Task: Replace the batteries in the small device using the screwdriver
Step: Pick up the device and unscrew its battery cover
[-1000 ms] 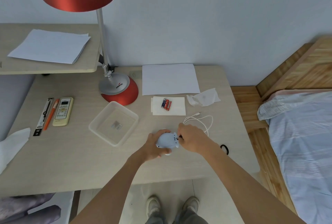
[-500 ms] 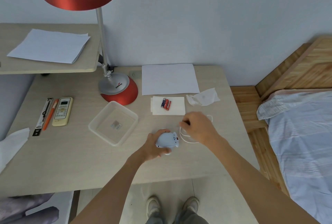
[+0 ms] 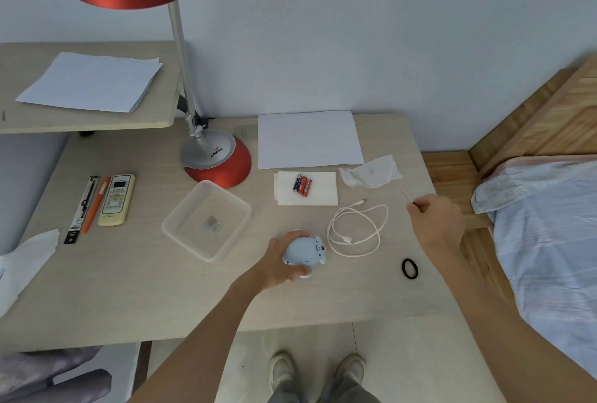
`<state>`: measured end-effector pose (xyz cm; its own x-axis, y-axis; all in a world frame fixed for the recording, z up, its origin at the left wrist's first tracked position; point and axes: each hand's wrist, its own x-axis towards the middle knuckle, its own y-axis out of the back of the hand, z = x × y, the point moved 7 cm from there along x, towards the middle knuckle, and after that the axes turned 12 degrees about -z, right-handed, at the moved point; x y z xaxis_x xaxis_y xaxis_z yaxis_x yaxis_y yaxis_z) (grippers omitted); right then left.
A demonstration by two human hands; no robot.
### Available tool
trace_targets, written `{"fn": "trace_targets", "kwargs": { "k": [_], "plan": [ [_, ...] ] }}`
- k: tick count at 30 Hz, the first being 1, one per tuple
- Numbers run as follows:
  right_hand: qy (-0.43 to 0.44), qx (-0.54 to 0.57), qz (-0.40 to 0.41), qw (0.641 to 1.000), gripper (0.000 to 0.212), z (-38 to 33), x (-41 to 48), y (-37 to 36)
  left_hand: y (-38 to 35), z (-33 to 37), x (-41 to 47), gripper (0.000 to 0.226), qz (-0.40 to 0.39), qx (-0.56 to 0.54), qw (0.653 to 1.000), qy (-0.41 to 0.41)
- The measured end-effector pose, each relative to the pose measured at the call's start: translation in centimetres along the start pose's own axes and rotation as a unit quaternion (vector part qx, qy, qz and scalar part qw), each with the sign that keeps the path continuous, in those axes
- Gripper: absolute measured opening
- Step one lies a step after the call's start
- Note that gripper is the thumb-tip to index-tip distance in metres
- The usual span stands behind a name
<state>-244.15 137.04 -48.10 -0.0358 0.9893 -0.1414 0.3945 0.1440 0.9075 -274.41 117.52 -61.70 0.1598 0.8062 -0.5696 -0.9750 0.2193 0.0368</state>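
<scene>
Pale-blue device (image 3: 305, 252) gripped by left hand (image 3: 274, 268), lower centre; right hand (image 3: 436, 222) pinches thin screwdriver (image 3: 407, 198); a slipping tip could gouge the casing.

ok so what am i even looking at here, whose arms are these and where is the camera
No machine here: they belong to a person, and the camera sits on that person's head, looking down at a desk. The left hand grips a small pale-blue device. The right hand pinches a thin screwdriver, held apart from the device. On the desk lie batteries on a white tissue, a coiled white cable, a clear tray, a remote and a red lamp.
</scene>
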Motion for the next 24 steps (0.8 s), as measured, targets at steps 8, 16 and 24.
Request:
{"fn": "trace_targets", "kwargs": {
  "k": [8,16,24],
  "plan": [
    [-0.093,0.059,-0.046,0.993,0.009,4.8,1.9,-6.7,0.0,0.0,-0.3,0.076,-0.004,-0.01,1.0,-0.005],
    [-0.132,0.124,-0.039,0.983,0.018,6.3,2.9,-8.7,0.0,0.0,-0.3,0.077,-0.002,-0.019,1.0,-0.008],
    [-0.1,0.182,0.003,0.978,0.032,6.1,2.5,-4.2,0.0,0.1,-0.6,0.077,-0.005,-0.016,1.0,-0.006]
  ]
}}
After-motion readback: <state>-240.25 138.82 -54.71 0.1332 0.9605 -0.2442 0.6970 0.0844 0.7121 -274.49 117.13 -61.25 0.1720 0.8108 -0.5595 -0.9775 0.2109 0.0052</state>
